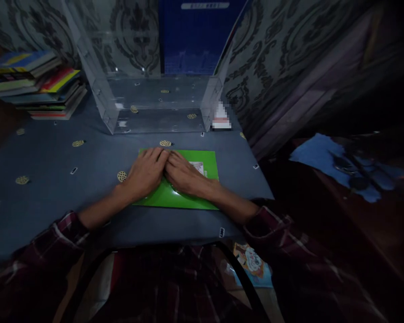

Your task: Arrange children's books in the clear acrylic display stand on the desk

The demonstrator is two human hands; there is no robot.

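Observation:
My left hand and my right hand rest together on a green booklet, their fingers bent and meeting near its top edge. Nothing is seen held in either hand, though the fingertips are hidden where the hands meet. The booklet lies flat on the table, wider than it is deep. To the right of my right hand, part of a pale picture printed on the cover shows. Both wrists come out of dark checked sleeves.
A clear plastic box-like stand stands behind the booklet. A blue panel or folder is upright at the back. Piled books sit at the left on the patterned tablecloth. To the right, a blue cloth lies on a dark surface.

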